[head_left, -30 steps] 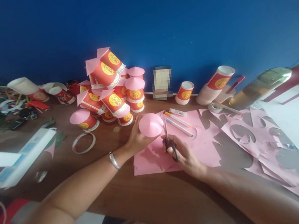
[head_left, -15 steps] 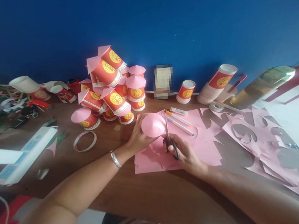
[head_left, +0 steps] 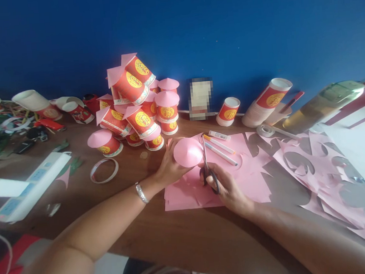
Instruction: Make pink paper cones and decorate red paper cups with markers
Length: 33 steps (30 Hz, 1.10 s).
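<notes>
My left hand [head_left: 167, 164] is closed around a pink paper cone [head_left: 188, 152], its point facing up toward me. Whatever lies under the cone is hidden by it and by my fingers. A pair of dark-handled scissors [head_left: 212, 180] is in my right hand [head_left: 227, 188], fingers through the loops. The blades point away from me, right beside the cone's right rim. Below both hands lies a stack of pink paper sheets [head_left: 247, 189]. On it rest an orange-capped marker [head_left: 220, 144], a blue-tipped one [head_left: 221, 154] and a small white tube [head_left: 219, 135].
Red paper cups with pink roofs [head_left: 141, 121] are piled at the back left. Further right stand a short cup stack [head_left: 228, 112] and a leaning one [head_left: 267, 104]. Pink offcuts [head_left: 320, 176] cover the right side. A power strip [head_left: 33, 186] and tape ring [head_left: 104, 170] lie left.
The view has shifted slightly. Both hands keep their places, with the cone in the left and the scissors at its right edge.
</notes>
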### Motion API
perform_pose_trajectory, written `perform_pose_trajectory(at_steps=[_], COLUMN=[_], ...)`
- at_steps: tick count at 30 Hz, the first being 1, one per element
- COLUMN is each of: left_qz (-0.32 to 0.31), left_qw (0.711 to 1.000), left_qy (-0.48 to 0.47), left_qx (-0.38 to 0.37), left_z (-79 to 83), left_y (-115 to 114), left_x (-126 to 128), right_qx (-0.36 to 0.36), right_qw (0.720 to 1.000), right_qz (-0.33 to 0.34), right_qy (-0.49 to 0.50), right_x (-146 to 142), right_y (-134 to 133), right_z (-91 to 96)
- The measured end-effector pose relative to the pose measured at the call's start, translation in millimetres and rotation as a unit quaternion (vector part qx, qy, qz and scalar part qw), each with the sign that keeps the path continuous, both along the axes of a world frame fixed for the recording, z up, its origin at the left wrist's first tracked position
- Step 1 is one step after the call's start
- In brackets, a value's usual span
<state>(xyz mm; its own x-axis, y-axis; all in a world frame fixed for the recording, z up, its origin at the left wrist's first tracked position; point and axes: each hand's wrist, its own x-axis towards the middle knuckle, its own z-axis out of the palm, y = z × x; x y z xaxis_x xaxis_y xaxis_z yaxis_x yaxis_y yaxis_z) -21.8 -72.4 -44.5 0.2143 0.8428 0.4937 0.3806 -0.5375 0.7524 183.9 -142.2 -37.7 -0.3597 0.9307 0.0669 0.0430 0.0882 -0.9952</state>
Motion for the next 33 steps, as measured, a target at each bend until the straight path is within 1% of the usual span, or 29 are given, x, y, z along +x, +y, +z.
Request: perform_pose_trajectory(at_steps=[5, 15, 22, 33], left_qz=[-0.002, 0.008, 0.000, 0.002], left_qw=[1.000, 1.000, 1.000, 1.000], left_qy=[0.001, 0.009, -0.008, -0.003], left_qx=[0.013, -0.013, 0.003, -0.012], left_z=[-1.3, 2.5, 2.5, 1.7], left_y=[0.9, 0.6, -0.4, -0.5], left_x=[-0.6, -0.8, -0.7, -0.6], right_qx=[-0.001, -0.001, 0.002, 0.001], right_qw=[1.000, 1.000, 1.000, 1.000], right_qz=[0.003, 0.003, -0.004, -0.001], right_qy=[0.013, 0.012, 0.015, 0.019], right_x=[0.2, -0.1, -1.6, -1.9], right_y=[-0.3, -0.3, -0.6, -0.9], right_z=[-2.6, 0.7, -0.3, 2.8])
